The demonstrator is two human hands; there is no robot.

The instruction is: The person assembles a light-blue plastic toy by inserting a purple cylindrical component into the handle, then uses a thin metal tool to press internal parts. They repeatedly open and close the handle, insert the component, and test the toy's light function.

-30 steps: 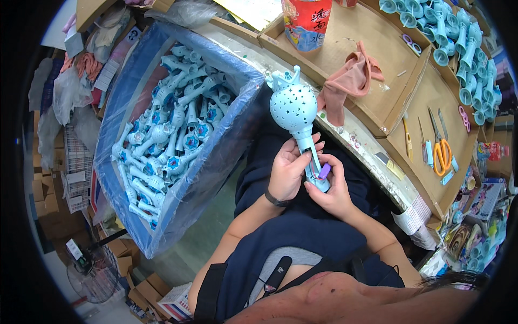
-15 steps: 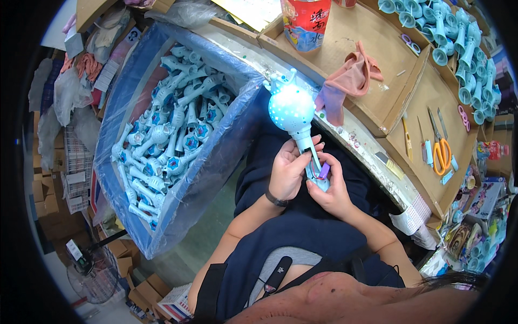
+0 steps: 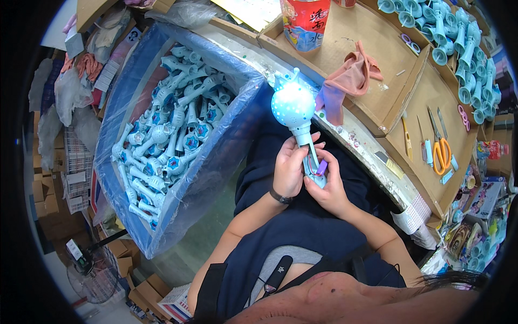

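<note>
A pale blue light-up toy wand [image 3: 292, 105] glows between my hands, its round, dotted head pointing away from me. My left hand [image 3: 288, 171] is closed around the handle just below the head. The lower handle lies open and shows thin wires inside. Closed on that lower end is my right hand [image 3: 332, 190], with its fingers beside a small purple block [image 3: 322, 166] at the opening. The fingers partly cover the handle, so how the block sits cannot be made out.
A blue plastic-lined bin [image 3: 210, 162] of similar wands stands at left. On the bench are a red tub [image 3: 305, 27], a pink cloth [image 3: 353, 73] and orange-handled scissors [image 3: 442, 154] in a cardboard tray [image 3: 396, 146]. More blue parts [image 3: 475, 70] pile up at far right.
The glowing head has shifted slightly right and toward me, and its light looks brighter in one spot. Both hands keep their hold.
</note>
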